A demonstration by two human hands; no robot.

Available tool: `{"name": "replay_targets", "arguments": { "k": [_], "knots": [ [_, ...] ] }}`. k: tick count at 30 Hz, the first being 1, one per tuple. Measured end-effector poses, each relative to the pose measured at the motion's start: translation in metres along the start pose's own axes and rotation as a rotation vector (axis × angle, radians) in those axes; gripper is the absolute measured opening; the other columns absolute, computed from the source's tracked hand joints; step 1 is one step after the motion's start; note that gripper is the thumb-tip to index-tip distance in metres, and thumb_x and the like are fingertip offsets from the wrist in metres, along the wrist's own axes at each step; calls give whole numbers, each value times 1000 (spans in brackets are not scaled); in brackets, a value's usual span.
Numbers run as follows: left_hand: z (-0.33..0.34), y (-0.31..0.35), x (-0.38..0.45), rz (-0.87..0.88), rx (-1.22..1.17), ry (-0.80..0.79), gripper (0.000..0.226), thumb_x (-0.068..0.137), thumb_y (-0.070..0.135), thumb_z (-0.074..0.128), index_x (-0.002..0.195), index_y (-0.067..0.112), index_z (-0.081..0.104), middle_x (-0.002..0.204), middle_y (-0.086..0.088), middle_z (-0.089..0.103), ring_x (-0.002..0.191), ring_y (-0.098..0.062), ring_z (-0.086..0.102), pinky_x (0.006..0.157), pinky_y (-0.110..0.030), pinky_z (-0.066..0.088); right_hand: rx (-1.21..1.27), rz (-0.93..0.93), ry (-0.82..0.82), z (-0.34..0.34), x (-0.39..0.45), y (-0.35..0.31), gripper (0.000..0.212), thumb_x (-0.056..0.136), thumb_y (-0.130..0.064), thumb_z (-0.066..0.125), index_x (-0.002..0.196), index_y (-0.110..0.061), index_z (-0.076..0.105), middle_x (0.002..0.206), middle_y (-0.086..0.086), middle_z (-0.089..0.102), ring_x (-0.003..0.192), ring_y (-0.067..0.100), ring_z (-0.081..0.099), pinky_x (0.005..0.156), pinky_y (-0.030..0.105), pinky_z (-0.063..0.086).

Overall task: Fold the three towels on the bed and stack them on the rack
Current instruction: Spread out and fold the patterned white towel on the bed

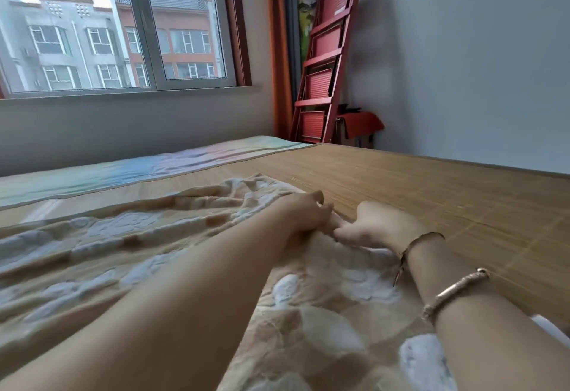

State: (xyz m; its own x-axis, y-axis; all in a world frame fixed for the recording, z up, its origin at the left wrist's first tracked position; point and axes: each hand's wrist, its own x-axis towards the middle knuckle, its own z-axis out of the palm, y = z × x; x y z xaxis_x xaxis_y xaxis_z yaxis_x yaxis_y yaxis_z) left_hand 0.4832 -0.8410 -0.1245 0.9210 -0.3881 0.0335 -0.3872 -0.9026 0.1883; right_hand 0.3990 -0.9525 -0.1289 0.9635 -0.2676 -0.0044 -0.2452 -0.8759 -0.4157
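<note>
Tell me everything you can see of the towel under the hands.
The towel is beige with raised white patches, of a soft plush-looking fabric. It lies spread but rumpled on the bamboo mat, creased in long folds towards the left, not yet folded. Its far edge ends near the hands; its near part runs out of the picture. The left hand and right hand meet at that far edge, fingers curled on the fabric, and both forearms lie across it.

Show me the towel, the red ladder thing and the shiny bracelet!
towel (324,322): head view, on its patterned middle by the arms.
red ladder rack (324,60): head view, on a middle step.
bracelet (456,293): head view, on the band round the right wrist.
</note>
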Motion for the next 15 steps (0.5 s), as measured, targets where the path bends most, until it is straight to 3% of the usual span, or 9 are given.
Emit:
{"name": "replay_targets", "arguments": {
  "k": [3,5,6,8,10,12,15],
  "knots": [
    [-1,-1,5,-79,-45,1,55,90,53,41,138,26,39,138,-17,48,128,-36,42,104,-46,37,56,-47,-108,-3,3,-1,43,79,-54,60,92,-13,60,96,5,62,94,23,58,75,30,44],
    [-2,-2,0,-105,-63,4,63,78,54,49,133,24,43,137,-19,48,129,-38,40,105,-48,36,99,-114,-129,-3,5,-9,31,75,-47,63,71,-18,54,81,3,59,82,22,55,69,30,42],
    [-5,-4,-5,-109,-102,19,60,74,50,54,125,22,47,133,-18,52,125,-36,44,101,-46,41,116,-140,-147,-1,4,-13,32,72,-46,64,65,-19,48,76,2,57,80,21,54,69,31,43],
    [-18,-13,-19,-109,-224,70,37,75,34,61,107,17,53,114,-12,60,98,-23,54,78,-30,47,131,-191,-163,1,-2,-25,28,73,-44,66,67,-22,50,77,1,60,82,21,59,74,32,46],
    [-35,-25,-34,-117,-340,133,19,85,17,58,103,13,58,87,-1,57,72,-12,49,58,-20,40,145,-203,-169,5,-15,-32,24,77,-47,65,78,-23,60,82,-1,65,83,19,62,74,30,48],
    [-63,-52,-58,-153,-558,177,19,88,5,52,104,5,63,77,-2,52,68,-13,51,55,-20,43,158,-183,-218,3,-36,-55,32,76,-47,64,89,-18,65,86,0,67,82,16,62,71,29,49],
    [-105,-95,-100,-179,-819,250,19,88,-4,47,90,5,63,84,-10,57,78,-20,56,50,-24,51,215,-270,-338,-3,-70,-107,24,83,-33,56,88,-12,66,80,2,67,80,17,63,68,26,48]
  ]
}}
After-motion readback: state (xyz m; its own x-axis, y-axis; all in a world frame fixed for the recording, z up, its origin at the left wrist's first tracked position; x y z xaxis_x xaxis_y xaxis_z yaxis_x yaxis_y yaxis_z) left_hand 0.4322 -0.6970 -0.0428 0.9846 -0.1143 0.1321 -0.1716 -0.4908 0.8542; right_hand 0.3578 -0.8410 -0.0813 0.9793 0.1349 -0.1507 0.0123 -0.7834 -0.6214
